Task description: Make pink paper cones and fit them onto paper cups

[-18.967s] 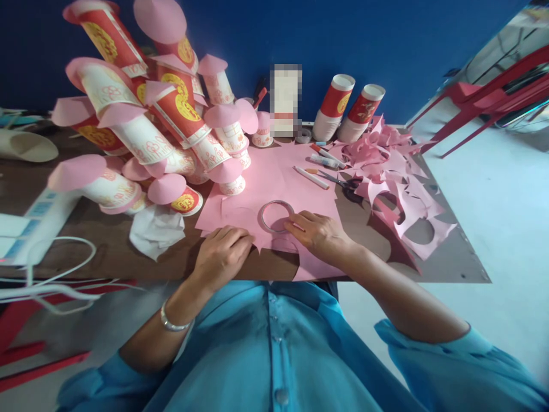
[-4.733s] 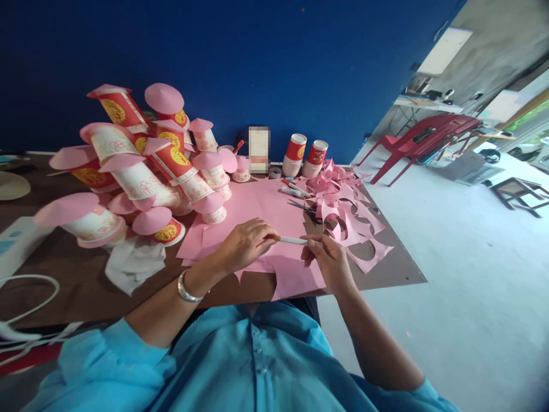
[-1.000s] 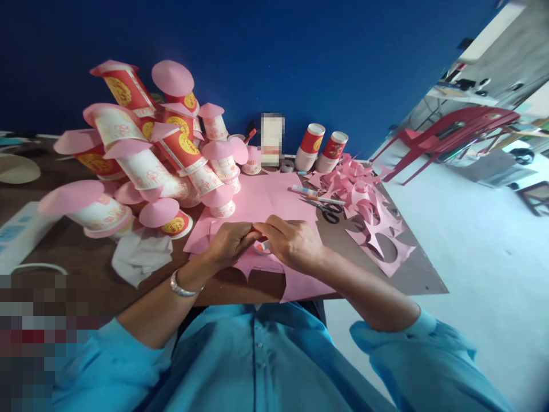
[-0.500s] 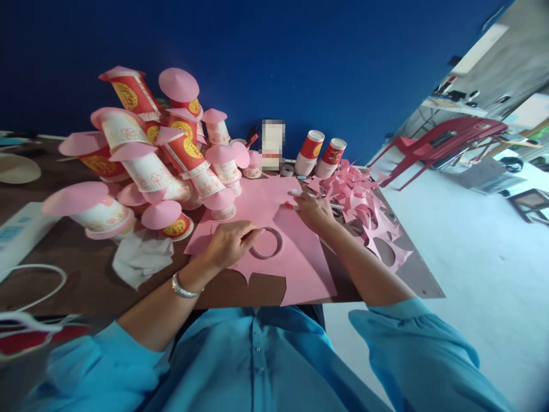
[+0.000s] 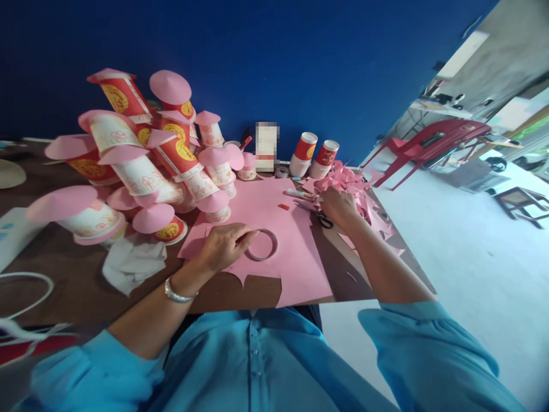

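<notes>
Left forearm: slanting up toward about 2 o'clock, bare below its rolled sleeve.
Left wrist: bending slightly, turning the back of the hand upward.
Left hand (image 5: 225, 246): hovering or resting at 11 o'clock from the torso, fingers curling, fingertips pointing about 2 o'clock; grip partly hidden.
Right forearm: reaching outward, slanting up toward 11 o'clock.
Right hand (image 5: 338, 207): extending at 1 o'clock, palm facing down, knuckles bending, fingertips being too indistinct to read.
</notes>
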Available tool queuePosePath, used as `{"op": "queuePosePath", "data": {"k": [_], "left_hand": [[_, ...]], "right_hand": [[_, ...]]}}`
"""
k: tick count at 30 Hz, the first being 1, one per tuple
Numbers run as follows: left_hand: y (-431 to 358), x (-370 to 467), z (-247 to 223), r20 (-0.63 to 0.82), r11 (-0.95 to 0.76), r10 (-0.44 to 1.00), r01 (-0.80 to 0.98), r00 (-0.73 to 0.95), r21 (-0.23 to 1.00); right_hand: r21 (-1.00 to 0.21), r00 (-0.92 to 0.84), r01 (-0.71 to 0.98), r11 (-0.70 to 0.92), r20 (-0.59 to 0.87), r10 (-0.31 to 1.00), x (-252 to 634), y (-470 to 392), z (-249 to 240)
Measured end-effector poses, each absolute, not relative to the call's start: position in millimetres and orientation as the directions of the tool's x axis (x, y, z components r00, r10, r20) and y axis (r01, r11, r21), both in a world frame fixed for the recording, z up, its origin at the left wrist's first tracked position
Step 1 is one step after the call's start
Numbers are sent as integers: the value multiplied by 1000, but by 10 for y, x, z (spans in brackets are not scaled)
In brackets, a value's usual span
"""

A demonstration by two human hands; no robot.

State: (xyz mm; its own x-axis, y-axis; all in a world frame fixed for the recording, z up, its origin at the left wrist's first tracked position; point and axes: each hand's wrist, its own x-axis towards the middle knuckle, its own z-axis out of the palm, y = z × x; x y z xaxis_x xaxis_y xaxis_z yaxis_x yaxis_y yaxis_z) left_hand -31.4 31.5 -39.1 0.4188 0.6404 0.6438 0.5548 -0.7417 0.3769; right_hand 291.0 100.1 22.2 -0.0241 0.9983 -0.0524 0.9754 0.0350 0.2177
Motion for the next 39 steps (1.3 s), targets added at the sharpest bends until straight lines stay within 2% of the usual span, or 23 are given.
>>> {"op": "queuePosePath", "data": {"k": [3, 10, 21, 31, 34, 36, 37, 39], "left_hand": [[314, -304, -381, 650, -746, 634, 551, 419, 373], [325, -308, -427, 654, -734, 637, 580, 408, 353], [314, -288, -443, 671, -729, 632, 592, 389, 344], [339, -312, -432, 702, -740, 614, 574, 361, 352], [321, -313, -399, 695, -748, 607, 575, 386, 333], [305, -309, -376, 703, -764, 583, 569, 406, 305], [300, -308, -367, 710, -770, 573, 566, 410, 295], [298, -308, -354, 709, -769, 574, 566, 410, 296]], "right_hand": [[181, -12, 983, 11, 4, 1000, 2826, 1053, 310], [107, -93, 991, 85, 75, 993, 2551, 1410, 342], [112, -200, 976, 188, 107, 974, 2225, 1432, 346], [89, -57, 995, 48, 99, 993, 2666, 1442, 301], [-5, -106, 994, 110, 204, 973, 2695, 1185, 289], [-295, -169, 886, 356, 510, 843, 2650, 944, 297], [-383, -165, 790, 479, 619, 767, 2617, 823, 304], [-459, -128, 638, 618, 729, 673, 2545, 620, 310]]}}
